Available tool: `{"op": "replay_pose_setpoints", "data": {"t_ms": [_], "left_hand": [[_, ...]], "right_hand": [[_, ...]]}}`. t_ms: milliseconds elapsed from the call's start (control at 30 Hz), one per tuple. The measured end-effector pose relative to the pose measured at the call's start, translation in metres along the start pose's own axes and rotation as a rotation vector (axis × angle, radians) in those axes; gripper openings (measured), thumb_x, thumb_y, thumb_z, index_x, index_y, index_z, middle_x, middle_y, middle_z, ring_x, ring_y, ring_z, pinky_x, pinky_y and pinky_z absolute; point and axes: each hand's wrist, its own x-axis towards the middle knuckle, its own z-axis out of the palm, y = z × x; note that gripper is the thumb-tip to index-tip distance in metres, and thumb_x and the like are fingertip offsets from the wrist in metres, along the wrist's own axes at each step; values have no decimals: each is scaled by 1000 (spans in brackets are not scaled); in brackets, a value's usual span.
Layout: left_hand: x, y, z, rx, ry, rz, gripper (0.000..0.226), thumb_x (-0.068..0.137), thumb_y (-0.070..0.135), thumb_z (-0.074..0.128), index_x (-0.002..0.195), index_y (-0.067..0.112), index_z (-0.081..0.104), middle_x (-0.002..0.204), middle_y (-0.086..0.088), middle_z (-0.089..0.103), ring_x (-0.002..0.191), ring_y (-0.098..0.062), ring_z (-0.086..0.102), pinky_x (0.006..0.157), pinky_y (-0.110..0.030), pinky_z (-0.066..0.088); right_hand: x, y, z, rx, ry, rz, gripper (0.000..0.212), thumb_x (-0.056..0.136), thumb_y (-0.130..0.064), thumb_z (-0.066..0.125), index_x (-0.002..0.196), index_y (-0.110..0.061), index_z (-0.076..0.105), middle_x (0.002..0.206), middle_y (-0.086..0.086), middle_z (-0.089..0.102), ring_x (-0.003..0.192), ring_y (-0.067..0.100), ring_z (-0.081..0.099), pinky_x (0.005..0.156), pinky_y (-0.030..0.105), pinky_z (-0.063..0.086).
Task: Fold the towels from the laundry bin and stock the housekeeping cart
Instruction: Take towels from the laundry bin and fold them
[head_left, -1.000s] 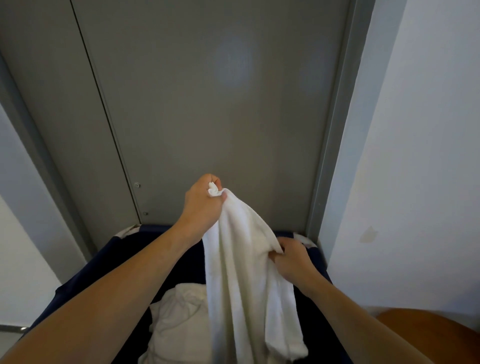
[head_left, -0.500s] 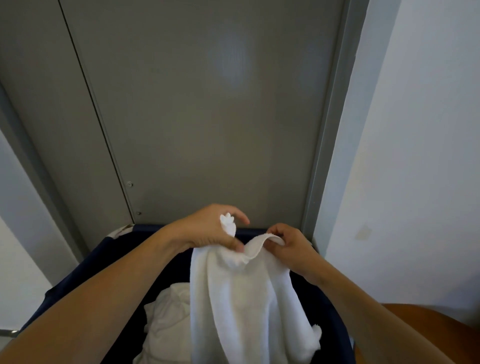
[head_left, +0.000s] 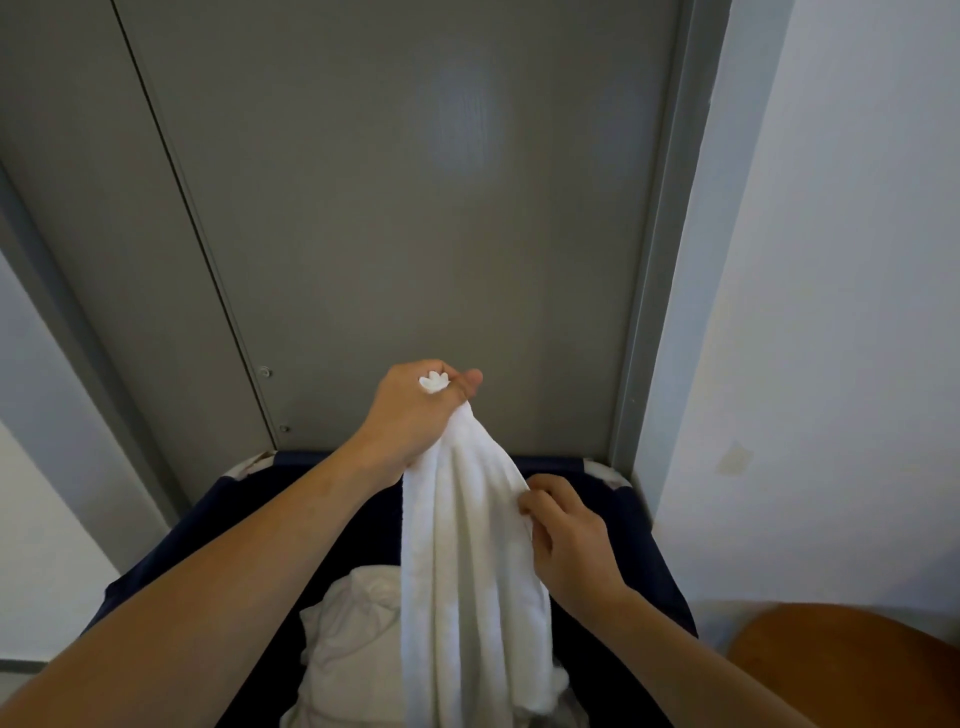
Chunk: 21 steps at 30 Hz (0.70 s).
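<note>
change: left hand (head_left: 415, 410) is back up above the bin; half a second ago both hands were level, stretching a short top edge of the towel (head_left: 467, 545) between them. That edge is gone now and the cloth is bunched again, much as it was a second ago.
left grip: closed on a top corner of the towel, a small tuft poking out above the fist.
right grip: right hand (head_left: 563, 545) sits lower and to the right of the left grip, fingers pinching the towel's right edge partway down.
meaning: looks like edge-hunting, sliding down the side to find the next corner. No fold started yet.
towel location: hanging straight below the left grip, over the dark blue laundry bin (head_left: 649, 551), lower end out of frame.
long axis: roughly vertical, top at the left grip and running down toward the bin; gathered in lengthwise pleats, not spread flat.
bin contents: more crumpled white laundry (head_left: 353, 623) lies down and left of the right grip, partly behind the hanging towel.
progress: early, judging by what's left in the bin; cart not in view.
next: needs the second corner pulled out sideways to open the towel flat.
</note>
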Motion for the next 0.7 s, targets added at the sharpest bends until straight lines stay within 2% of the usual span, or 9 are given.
{"op": "replay_pose_setpoints", "data": {"t_ms": [67, 133, 200, 267, 333, 400, 467, 600, 700], "left_hand": [[-1, 3, -1, -2, -20, 15, 36, 92, 37, 75, 78, 4, 67, 70, -5, 63, 67, -18, 57, 65, -34, 45], [-2, 3, -2, 2, -21, 26, 36, 92, 36, 74, 78, 3, 67, 70, -4, 63, 67, -17, 57, 65, -33, 45], [-2, 2, -3, 9, -8, 31, 36, 92, 36, 74, 80, 2, 67, 70, -3, 62, 67, -15, 56, 65, -31, 45], [-3, 1, -5, 7, 7, 29, 36, 92, 36, 73, 82, 2, 67, 72, -4, 61, 67, -14, 55, 64, -29, 45], [-4, 0, -7, 3, 29, 22, 36, 92, 37, 73, 83, 3, 68, 75, -5, 63, 68, -14, 56, 66, -29, 45], [-4, -1, -11, 0, 81, 7, 33, 92, 37, 73, 81, 6, 68, 73, -2, 62, 68, -14, 56, 66, -28, 45], [-3, -3, -18, 0, 145, -20, 31, 93, 38, 73, 78, 10, 68, 69, 5, 60, 68, -12, 55, 66, -26, 44], [-1, -12, -30, 36, 227, -65, 31, 93, 39, 72, 78, 13, 66, 67, 7, 57, 66, -12, 53, 63, -25, 42], [0, -20, -35, 69, 251, -83, 29, 93, 39, 71, 80, 14, 68, 71, 8, 60, 69, -11, 56, 64, -25, 42]], "right_hand": [[6, -5, 3, 112, -23, 75, 36, 90, -6, 63, 122, -22, 64, 128, -7, 56, 101, 6, 59, 84, 14, 49], [14, -15, 1, 281, -90, 183, 38, 92, -25, 62, 129, -30, 61, 127, -17, 55, 108, -1, 56, 91, 13, 46], [20, -25, 1, 426, -165, 262, 33, 89, -52, 59, 115, -33, 68, 111, -21, 59, 102, 0, 59, 89, 19, 50], [24, -32, 2, 461, -229, 314, 38, 85, -65, 57, 92, -30, 69, 94, -16, 59, 87, 5, 61, 79, 23, 53], [23, -30, 7, 339, -302, 342, 37, 88, -61, 60, 79, -25, 62, 85, -11, 56, 77, 9, 59, 72, 24, 51], [16, -20, 12, 218, -373, 356, 33, 95, -47, 62, 72, -24, 56, 81, -9, 52, 73, 10, 55, 69, 22, 46], [3, -8, 18, 165, -409, 366, 29, 97, -41, 62, 75, -22, 62, 82, -9, 54, 75, 9, 56, 69, 19, 44], [-13, 9, 14, 214, -340, 512, 16, 93, -32, 71, 85, -19, 76, 84, -10, 65, 79, 8, 62, 77, 19, 50], [-10, 12, 3, 256, -281, 543, 6, 88, -26, 78, 83, -23, 77, 79, -11, 69, 74, 6, 64, 73, 14, 50]]}}
